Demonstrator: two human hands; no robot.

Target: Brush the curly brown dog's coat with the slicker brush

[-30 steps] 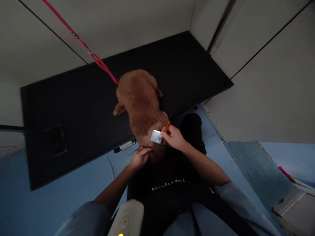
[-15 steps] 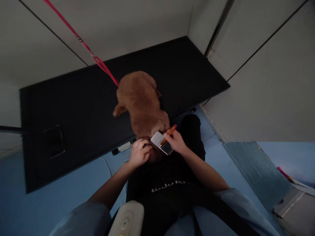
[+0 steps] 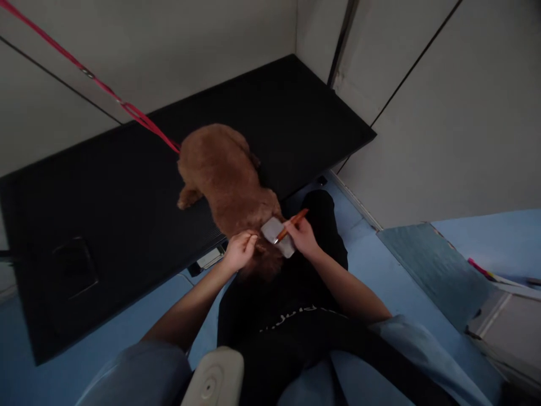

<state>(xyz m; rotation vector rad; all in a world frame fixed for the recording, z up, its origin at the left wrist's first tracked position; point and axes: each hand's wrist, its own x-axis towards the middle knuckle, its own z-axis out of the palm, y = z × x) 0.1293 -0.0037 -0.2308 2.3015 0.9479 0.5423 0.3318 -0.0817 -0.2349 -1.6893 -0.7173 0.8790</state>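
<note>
A brown curly-coated dog (image 3: 220,169) is on the black grooming table (image 3: 296,113), its front end reaching over the near edge toward my lap. My right hand (image 3: 301,235) grips a slicker brush (image 3: 273,228) by its orange-brown handle, the flat pale head lying against the dog's coat. Beside it on the left, my left hand (image 3: 242,248) is closed on the dog's fur near the head. Which part of the head it holds is hidden. Fur spreads over my dark apron between the two hands.
A red leash (image 3: 143,119) runs from the dog to the upper left. Grey walls (image 3: 443,129) stand behind and to the right. On the blue floor (image 3: 359,237) lie a teal mat (image 3: 435,270) and a pink-handled item (image 3: 482,269). A pale device (image 3: 215,375) is close below me.
The view has shifted, so table and dog appear farther left. My left hand's fingers have drawn together on the fur. The brush head has tilted flatter, and more fur shows below my hands.
</note>
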